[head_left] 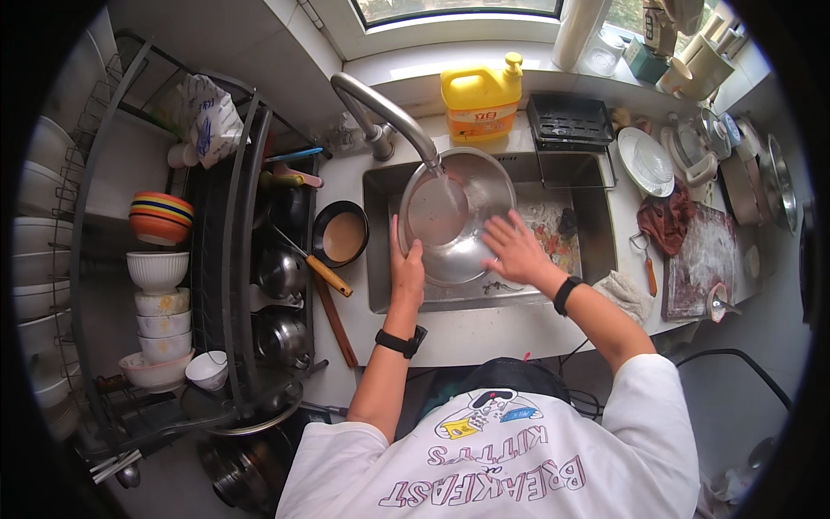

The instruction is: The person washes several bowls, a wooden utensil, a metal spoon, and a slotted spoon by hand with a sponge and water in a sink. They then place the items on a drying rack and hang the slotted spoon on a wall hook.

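Observation:
A wide stainless steel bowl (467, 259) is held over the sink (376, 272), tilted to the left, with cloudy water (434, 211) pooled on its left side. Water runs from the curved metal faucet (389, 107) into it. My left hand (407, 266) grips the bowl's left rim, thumb inside and fingers outside. My right hand (515, 250) is at the bowl's right side with its fingers spread; whether it touches the metal is hard to tell. Food scraps (554, 243) lie on the sink bottom to the right of the bowl.
Left of the sink are a small pan (342, 235), a wood-handled utensil (329, 276) and a dish rack (237, 259). Behind stands a yellow detergent jug (481, 104) beside a black drain rack (570, 120). Plates (645, 162), a peeler (650, 276), a cloth (622, 295) and a cutting board (700, 266) lie right.

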The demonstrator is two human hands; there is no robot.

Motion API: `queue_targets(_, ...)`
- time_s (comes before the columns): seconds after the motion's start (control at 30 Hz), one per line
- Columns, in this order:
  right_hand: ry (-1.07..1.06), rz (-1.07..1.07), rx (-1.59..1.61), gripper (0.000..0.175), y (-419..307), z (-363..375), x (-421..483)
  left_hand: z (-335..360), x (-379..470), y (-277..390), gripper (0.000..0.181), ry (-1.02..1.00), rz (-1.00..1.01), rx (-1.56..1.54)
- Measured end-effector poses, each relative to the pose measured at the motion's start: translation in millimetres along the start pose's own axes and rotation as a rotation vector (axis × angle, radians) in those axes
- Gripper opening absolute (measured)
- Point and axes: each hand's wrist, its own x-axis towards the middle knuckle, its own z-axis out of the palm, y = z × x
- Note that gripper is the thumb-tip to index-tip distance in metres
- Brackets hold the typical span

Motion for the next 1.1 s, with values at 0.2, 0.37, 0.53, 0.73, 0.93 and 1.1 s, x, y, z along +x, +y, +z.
queue_targets(0.2, -0.335, 0.207, 0.961, 0.054, -82.1, -6.2, 33.9, 7.4, 5.2, -4.1, 0.057, 0.015, 0.02, -0.02)
queue_targets(0.37, -0.168, 0.08, 0.138, 0.047, -6.3, 13.2, 4.0, 0.9, 5.9, 5.1, 0.044, 0.046, -0.029, 0.064)
queue_targets(0.53, -0.007, 0.047, 0.507, 0.027, 13.1, -44.1, 8.0, -28.1, 19.1, 10.7, 0.05, -0.1, -0.486, -0.084)
queue_targets(0.73, 0.097, 0.045, 0.441, 0.032, 6.3, -110.6, 19.8, -18.3, 4.7, -15.8, 0.053, -0.219, -0.798, -0.347)
queue_targets(0.93, -0.191, 0.069, 0.059, 0.032, -3.9, -112.8, 7.0, -8.6, 2.0, -37.1, 0.036, -0.092, -0.606, -0.495)
queue_targets(1.1, -0.087, 0.047, 0.61, 0.035, -65.5, -39.4, 5.7, 2.7, 7.1, -19.1, 0.038, -0.088, -0.328, -0.297)
